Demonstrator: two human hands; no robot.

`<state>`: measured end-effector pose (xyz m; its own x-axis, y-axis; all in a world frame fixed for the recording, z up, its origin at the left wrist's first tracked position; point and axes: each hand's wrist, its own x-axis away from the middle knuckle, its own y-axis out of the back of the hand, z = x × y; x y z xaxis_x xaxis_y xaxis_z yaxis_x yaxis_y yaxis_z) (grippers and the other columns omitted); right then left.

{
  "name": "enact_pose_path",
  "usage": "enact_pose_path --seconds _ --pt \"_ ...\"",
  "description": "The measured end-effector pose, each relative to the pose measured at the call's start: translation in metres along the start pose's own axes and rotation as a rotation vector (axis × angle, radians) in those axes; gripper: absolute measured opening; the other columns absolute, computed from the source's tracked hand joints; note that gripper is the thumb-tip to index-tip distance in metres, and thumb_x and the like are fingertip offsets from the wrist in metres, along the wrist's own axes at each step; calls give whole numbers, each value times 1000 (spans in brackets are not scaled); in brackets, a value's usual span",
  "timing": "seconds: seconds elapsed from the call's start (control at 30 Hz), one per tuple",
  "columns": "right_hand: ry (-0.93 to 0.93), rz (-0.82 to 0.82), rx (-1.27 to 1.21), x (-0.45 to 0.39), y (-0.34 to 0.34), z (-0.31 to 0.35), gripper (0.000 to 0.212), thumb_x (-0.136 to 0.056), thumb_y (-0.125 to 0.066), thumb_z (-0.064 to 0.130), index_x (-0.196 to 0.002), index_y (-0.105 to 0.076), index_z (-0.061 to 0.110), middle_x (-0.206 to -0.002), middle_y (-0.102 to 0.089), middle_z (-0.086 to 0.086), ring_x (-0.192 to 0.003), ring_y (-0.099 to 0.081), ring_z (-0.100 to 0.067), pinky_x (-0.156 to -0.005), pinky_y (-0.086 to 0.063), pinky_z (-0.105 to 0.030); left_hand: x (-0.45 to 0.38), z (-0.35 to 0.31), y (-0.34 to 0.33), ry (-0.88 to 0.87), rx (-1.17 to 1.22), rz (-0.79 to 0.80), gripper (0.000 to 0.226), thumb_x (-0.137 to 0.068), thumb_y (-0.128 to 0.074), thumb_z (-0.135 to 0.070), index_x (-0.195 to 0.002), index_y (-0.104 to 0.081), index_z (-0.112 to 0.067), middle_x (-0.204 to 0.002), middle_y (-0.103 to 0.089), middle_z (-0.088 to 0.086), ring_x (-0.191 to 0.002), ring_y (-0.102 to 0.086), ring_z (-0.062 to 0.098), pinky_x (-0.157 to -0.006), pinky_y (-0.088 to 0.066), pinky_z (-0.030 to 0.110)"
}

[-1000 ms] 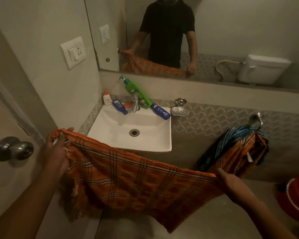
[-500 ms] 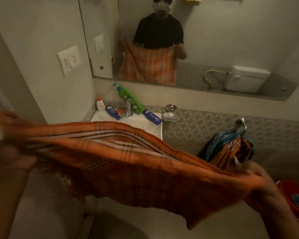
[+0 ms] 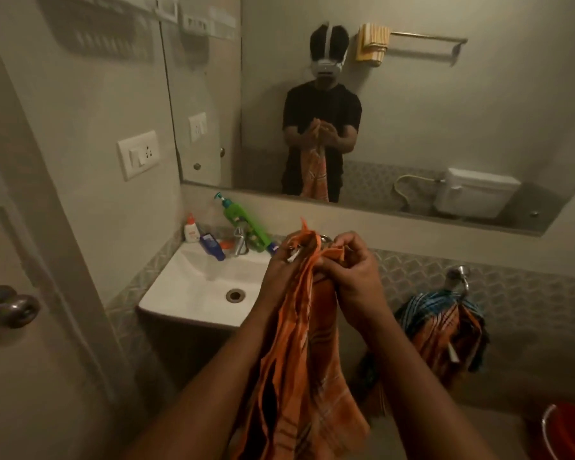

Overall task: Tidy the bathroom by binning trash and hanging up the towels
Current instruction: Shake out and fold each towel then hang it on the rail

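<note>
1. Both hands are up at centre frame, over the right edge of the white sink (image 3: 193, 287). The left hand (image 3: 284, 267) and right hand (image 3: 349, 270) are right together, each pinching the top corners of the orange checked towel (image 3: 299, 360), so it's doubled over lengthwise and hanging straight down between the forearms.
2. Hanging part is partly done, I'd say: a blue plaid towel and another orange one (image 3: 445, 327) are already bunched on the ring hook (image 3: 458, 277) at right of frame, fairly untidily.
3. This towel isn't up yet. In the mirror there's a towel bar (image 3: 425, 36), upper right of frame, with a yellow cloth (image 3: 372, 44) on it.
4. Trash-wise I can't tell. Bottles (image 3: 243, 224) crowd the tap, and a red bucket (image 3: 571, 429) sits bottom right.
</note>
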<state>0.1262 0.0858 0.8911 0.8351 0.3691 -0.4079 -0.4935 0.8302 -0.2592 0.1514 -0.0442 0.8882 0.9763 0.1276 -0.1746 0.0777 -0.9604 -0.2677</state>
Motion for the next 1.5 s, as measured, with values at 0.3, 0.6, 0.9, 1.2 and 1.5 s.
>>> enact_pose_path --seconds 0.3,0.6,0.9,1.2,1.5 --pt "-68 56 471 -26 12 34 59 -66 -88 38 -120 -68 25 -120 -67 -3 -105 -70 -22 -89 -60 -49 -22 -19 3 99 57 192 98 -69 -87 -41 -147 -40 -7 -128 -59 19 -96 -73 12 -77 -58 22" --pt "171 52 753 -29 23 28 16 -88 -76 28 -86 -69 14 -78 -69 -1 -74 -66 -14 -67 -52 -37 -18 -29 10 150 45 92 54 -95 -63 -34 -144 -39 -32 -97 -77 1 -90 -73 15 -73 -60 30" --pt "242 -28 953 -39 42 14 28 -96 -62 40 -89 -59 13 -87 -55 -3 -81 -54 -16 -72 -48 -40 61 47 83 163 -973 59 93 -67 -80 -68 -140 -24 -56 -139 -48 -16 -123 -56 6 -101 -52 39" --pt "25 -166 871 -23 85 3 26 -99 -58 40 -94 -57 15 -84 -64 -5 -77 -61 -15 -67 -50 -38 51 32 155 4 -711 -363 50 -88 -68 2 -87 -74 -48 -87 -75 -16 -89 -70 17 -80 -57 33" --pt "-140 -173 980 11 86 -28 22 -100 -59 33 -87 -49 18 -74 -57 4 -68 -55 -12 -62 -37 -33 36 17 151 45 -651 -442 12 -101 -56 -28 -98 -62 -38 -106 -71 -4 -106 -68 24 -88 -56 40"
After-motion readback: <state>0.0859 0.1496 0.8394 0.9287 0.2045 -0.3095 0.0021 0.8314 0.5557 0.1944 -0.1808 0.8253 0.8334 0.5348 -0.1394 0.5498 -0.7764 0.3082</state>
